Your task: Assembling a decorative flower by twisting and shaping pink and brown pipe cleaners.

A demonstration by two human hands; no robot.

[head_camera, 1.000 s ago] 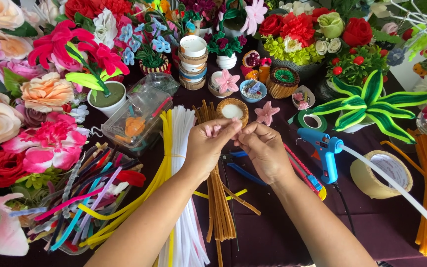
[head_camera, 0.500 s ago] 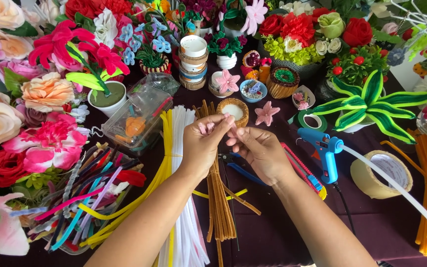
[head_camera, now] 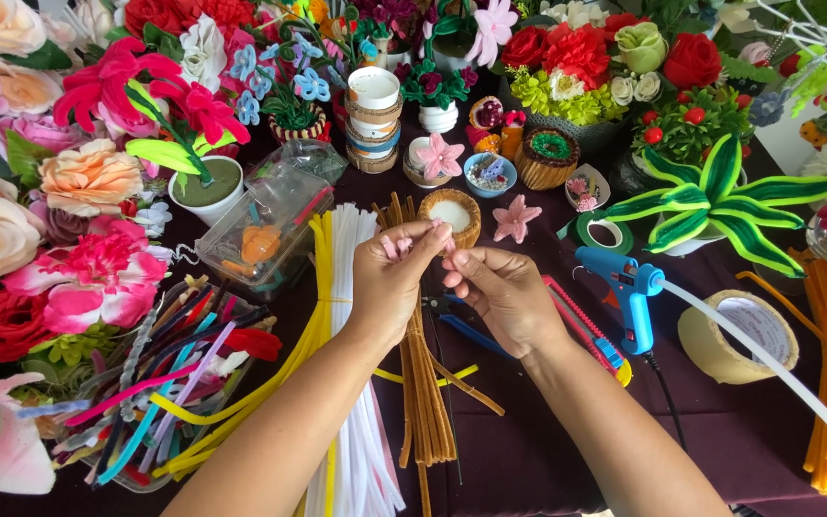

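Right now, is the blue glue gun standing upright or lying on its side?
Lying on its side. The blue glue gun rests flat on the dark tablecloth, right of the right hand, and a white glue stick protrudes from it.

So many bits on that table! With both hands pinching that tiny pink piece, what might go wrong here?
Two risks, I think. The small pink piece is pinched only at the fingertips of the left hand and right hand; if dropped, it could vanish among the brown stems below. The blue glue gun lies beside the right wrist; a sideways sweep might knock it or snag its black cord.
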